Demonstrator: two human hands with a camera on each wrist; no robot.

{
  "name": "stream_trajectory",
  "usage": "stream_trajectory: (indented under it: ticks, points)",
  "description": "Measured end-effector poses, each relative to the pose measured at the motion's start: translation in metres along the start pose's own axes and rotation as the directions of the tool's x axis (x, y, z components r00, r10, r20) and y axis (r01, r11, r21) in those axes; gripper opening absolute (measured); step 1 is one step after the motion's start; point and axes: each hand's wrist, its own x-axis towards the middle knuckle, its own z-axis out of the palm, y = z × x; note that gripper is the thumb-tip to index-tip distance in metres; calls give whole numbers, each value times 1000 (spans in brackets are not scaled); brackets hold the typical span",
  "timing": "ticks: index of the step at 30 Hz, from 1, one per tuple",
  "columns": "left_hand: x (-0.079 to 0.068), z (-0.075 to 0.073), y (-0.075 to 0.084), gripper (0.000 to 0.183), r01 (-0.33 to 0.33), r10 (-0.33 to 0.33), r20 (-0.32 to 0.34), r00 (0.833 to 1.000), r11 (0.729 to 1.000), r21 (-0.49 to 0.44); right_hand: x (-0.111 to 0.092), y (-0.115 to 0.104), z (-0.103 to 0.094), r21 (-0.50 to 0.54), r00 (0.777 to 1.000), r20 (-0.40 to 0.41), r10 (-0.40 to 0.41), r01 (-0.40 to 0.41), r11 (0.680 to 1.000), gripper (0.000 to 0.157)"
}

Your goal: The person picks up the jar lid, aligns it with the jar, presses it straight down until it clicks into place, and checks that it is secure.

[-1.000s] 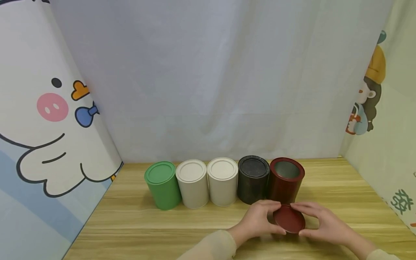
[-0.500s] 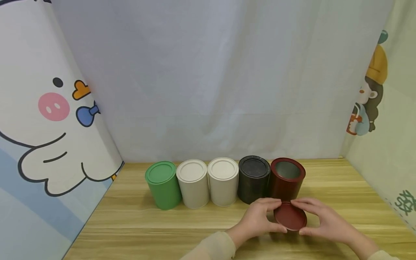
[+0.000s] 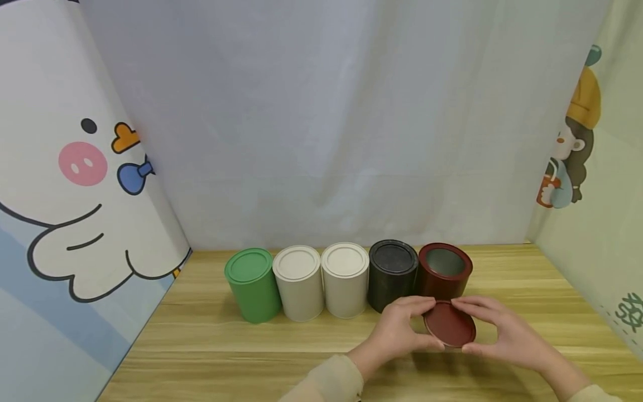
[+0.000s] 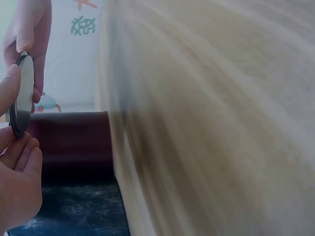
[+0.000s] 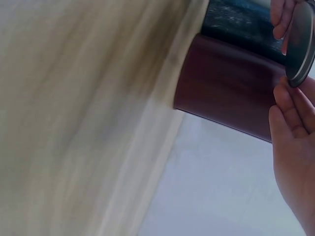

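Observation:
Between both hands a round dark red lid [image 3: 450,324] is held by its edge, in front of the dark red can [image 3: 442,287]. My left hand [image 3: 399,330] pinches its left side between fingers and thumb. On the opposite side my right hand [image 3: 507,336] grips the rim the same way. The can behind stands upright with its top open and its grey inside showing. In the left wrist view the lid's silvery underside [image 4: 24,93] shows, raised off the table. The right wrist view has the lid [image 5: 299,44] partly cut off by the frame's edge.
Left of the red can stand, in a close row, a lidded black can [image 3: 392,279], two lidded white cans [image 3: 345,285] [image 3: 299,287] and a lidded green can [image 3: 255,290]. They stand on the wood-grain table [image 3: 211,357]. A pale curtain [image 3: 321,123] hangs behind.
Both hands have raised the red lid and moved it a little toward the open red can. The cans have stayed in place.

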Motion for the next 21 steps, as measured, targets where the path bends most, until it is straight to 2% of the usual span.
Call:
stream_trajectory:
  ticks: [4, 11, 17, 21]
  points:
    - [3, -6, 2, 72, -27, 28, -13, 1000, 999, 29, 6, -2, -3, 16, 999, -25, -35, 36, 999, 80]
    - [11, -21, 12, 75, -97, 105, -75, 992, 990, 99, 19, -8, -14, 6, 993, -41, -112, 112, 994, 87]
    - [16, -30, 19, 75, -94, 105, -102, 989, 990, 107, 28, -10, -20, 4, 993, -42, -111, 112, 994, 88]
    - [20, -34, 20, 75, -89, 101, -94, 990, 988, 123, 32, -8, -20, 5, 990, -65, -122, 122, 992, 88]
